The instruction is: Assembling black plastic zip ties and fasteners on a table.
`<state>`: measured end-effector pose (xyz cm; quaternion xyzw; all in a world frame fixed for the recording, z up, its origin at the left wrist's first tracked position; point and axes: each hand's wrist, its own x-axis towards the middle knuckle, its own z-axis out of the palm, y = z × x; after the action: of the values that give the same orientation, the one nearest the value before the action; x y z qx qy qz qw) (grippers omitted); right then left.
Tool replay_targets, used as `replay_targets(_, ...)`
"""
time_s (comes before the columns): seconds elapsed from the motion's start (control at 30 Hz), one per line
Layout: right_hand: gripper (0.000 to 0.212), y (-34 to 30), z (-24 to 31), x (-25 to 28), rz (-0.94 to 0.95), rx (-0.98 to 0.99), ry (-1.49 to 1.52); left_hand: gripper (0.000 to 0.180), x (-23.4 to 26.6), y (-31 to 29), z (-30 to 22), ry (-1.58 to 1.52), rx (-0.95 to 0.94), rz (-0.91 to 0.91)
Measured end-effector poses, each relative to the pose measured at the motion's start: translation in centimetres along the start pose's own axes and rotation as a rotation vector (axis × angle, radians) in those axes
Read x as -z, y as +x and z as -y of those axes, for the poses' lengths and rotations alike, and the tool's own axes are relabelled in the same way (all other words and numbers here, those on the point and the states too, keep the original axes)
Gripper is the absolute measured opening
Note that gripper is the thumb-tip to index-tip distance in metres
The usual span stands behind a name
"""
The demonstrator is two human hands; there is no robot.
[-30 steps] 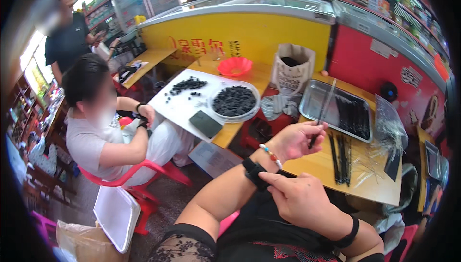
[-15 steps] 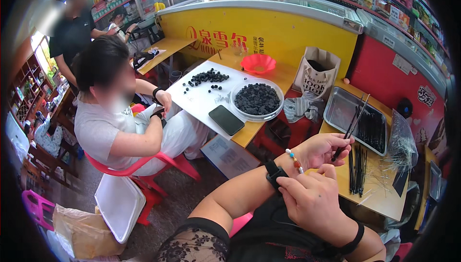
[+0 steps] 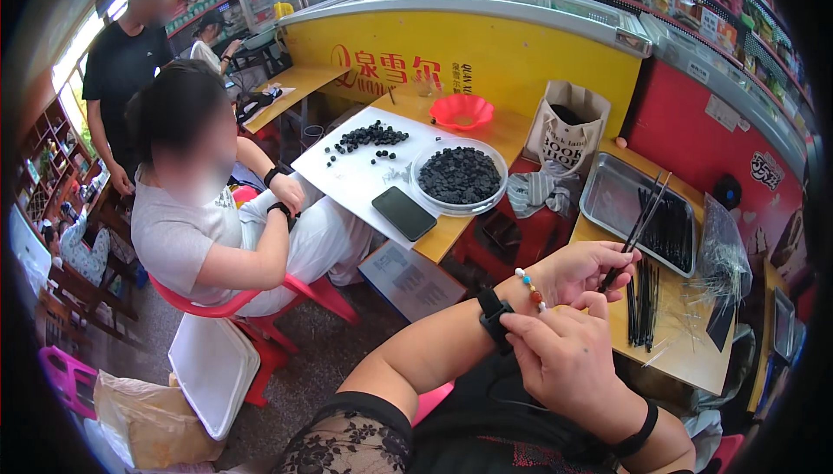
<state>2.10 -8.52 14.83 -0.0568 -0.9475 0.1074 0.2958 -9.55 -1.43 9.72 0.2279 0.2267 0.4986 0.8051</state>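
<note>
My left hand (image 3: 590,273) pinches a pair of long, dark tweezers (image 3: 644,218), with their tips pointing up and away. A black wristband (image 3: 495,321) with a small square body and a coloured bead bracelet (image 3: 531,290) circle my left wrist. Across it lies my right hand (image 3: 568,352), its thumb and fingers closed at the edge of the black wristband. Just beyond my hands, several thin black strips (image 3: 643,309) lie on the wooden table (image 3: 694,365). More dark strips fill part of a metal tray (image 3: 599,205).
Clear thin sticks (image 3: 685,313) lie near a plastic bag (image 3: 724,240). To the left, a white board (image 3: 347,181) holds black pieces, a phone (image 3: 404,213) and a tub of black pieces (image 3: 460,176). A seated person (image 3: 195,222) is beside it; another person stands behind.
My hands keep almost the same pose. The view has shifted slightly. The standing person at the back left appears more upright, with an arm lowered.
</note>
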Motion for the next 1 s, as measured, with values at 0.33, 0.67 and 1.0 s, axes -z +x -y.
replay_targets(0.33, 0.016, -0.7, -0.3, 0.4, -0.048, -0.028, 0.005, 0.015, -0.6, 0.6, 0.4, 0.035, 0.023, -0.014)
replay_targets(0.67, 0.015, -1.1, -1.0, 0.3, -0.058, -0.02, 0.033, 0.016, -0.6, 0.9, 0.7, 0.042, 0.042, -0.033)
replay_targets(1.0, 0.018, -1.3, -2.0, 0.9, -0.102, -0.031, 0.047, 0.016, -0.9, 1.7, 0.6, 0.054, 0.063, -0.047)
